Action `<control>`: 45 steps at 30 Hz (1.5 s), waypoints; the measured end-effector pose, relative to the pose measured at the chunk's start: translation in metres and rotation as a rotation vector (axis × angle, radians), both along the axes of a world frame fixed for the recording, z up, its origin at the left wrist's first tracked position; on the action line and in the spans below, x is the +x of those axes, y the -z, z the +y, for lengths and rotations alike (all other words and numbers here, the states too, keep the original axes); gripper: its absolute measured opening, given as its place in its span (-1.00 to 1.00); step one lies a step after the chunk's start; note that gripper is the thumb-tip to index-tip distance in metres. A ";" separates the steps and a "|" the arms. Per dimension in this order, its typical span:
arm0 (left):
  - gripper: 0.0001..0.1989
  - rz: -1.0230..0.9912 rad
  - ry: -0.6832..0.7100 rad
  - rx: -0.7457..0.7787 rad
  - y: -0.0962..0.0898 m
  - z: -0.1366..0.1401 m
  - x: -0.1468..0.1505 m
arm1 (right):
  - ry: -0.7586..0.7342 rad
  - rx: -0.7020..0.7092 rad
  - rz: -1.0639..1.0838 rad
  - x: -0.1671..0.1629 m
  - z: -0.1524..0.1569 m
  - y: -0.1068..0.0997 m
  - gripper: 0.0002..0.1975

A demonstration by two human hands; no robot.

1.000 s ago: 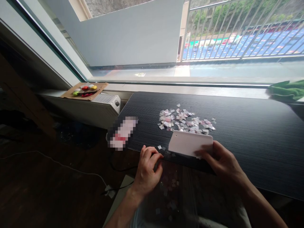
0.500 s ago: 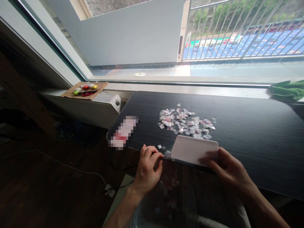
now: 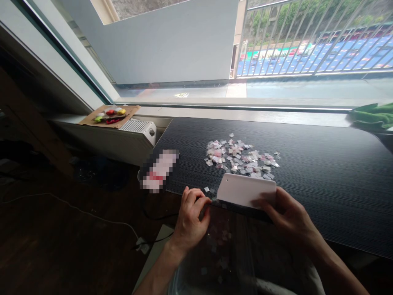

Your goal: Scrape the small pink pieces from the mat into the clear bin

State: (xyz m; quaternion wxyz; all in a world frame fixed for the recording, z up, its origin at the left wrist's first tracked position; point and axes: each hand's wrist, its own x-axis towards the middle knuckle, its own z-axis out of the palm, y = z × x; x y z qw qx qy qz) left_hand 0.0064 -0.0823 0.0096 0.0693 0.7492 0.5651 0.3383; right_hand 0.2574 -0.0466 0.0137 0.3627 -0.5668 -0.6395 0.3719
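Note:
In my right hand (image 3: 287,213) is a flat, pale plastic scraper (image 3: 245,189) with a small hole in one corner. Its lower edge is down at the front edge of the dark table (image 3: 322,172). Just left of the scraper, my left hand (image 3: 193,215) rests by the table edge, fingers bent and thumb apart, with nothing visible between them. A few small clear squares (image 3: 207,189) lie between the left fingertips and the scraper. Beyond the scraper spreads a loose pile of small shiny square pieces (image 3: 236,155). Below the edge, a clear bin (image 3: 211,282) contains scattered pieces.
A blurred pink-and-red item (image 3: 161,170) lies at the table's left end. On the sill, cardboard (image 3: 132,110) carries small coloured items, beside a white radiator (image 3: 147,130). A green cloth (image 3: 374,116) lies at the right. A cable (image 3: 89,211) crosses the floor.
The scraper in my right hand has shifted slightly left, closer to my left fingers, covering some of the clear pieces there. My left hand has stayed in place.

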 end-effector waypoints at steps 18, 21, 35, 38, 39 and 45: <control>-0.80 0.009 0.005 -0.002 0.002 0.000 -0.001 | 0.037 0.011 -0.024 0.008 -0.019 -0.005 -0.81; -0.80 0.010 0.011 0.000 0.002 0.000 -0.001 | 0.001 0.032 -0.025 0.006 -0.018 -0.002 -0.80; -0.78 -0.006 0.011 -0.004 0.002 0.000 -0.001 | -0.045 0.116 -0.065 -0.005 -0.008 -0.006 -0.87; -0.79 -0.009 0.008 -0.010 0.003 0.000 -0.002 | -0.016 0.103 -0.066 -0.005 -0.009 -0.009 -0.88; -0.79 -0.010 0.009 -0.010 0.003 0.000 -0.002 | -0.017 0.093 -0.071 -0.005 -0.010 -0.010 -0.88; -0.85 0.001 0.013 -0.015 0.004 -0.001 -0.002 | -0.069 0.076 -0.045 -0.004 -0.012 -0.016 -0.87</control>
